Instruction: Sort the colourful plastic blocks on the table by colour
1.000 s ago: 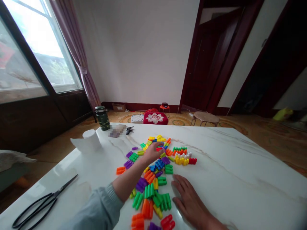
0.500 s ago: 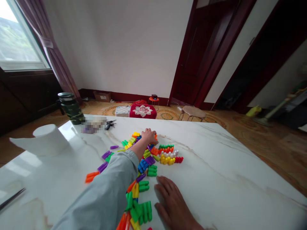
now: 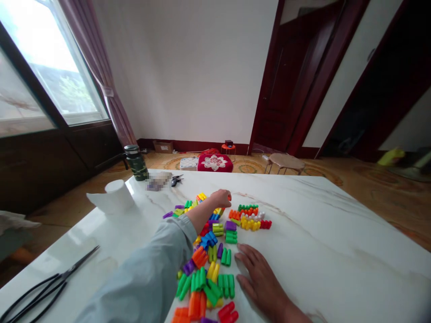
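Observation:
My left hand point(image 3: 221, 198) is stretched over the far part of a pile of coloured plastic pieces, its fingers closed round a small orange piece point(image 3: 229, 197). My right hand point(image 3: 261, 278) lies on the white table beside the pile, palm down, fingers apart and holding nothing. Near its fingertips are green pieces point(image 3: 226, 256). Rows of green, orange, white, yellow point(image 3: 250, 224) and red pieces point(image 3: 266, 224) stand together right of the pile. Orange point(image 3: 197, 305) and red pieces point(image 3: 228, 312) lie at the near end. My left sleeve hides part of the pile.
Black-handled scissors point(image 3: 63, 278) lie on the table point(image 3: 323, 251) at the left. Farther back are a white paper roll point(image 3: 119, 197), a dark green bottle point(image 3: 136, 162), a blurred-out item and small black clippers point(image 3: 175, 180). Stools stand beyond the far edge.
The view has shifted left, bringing the whole scissors into sight. My left hand has lifted slightly from the pile with an orange piece. My right hand still rests on the table.

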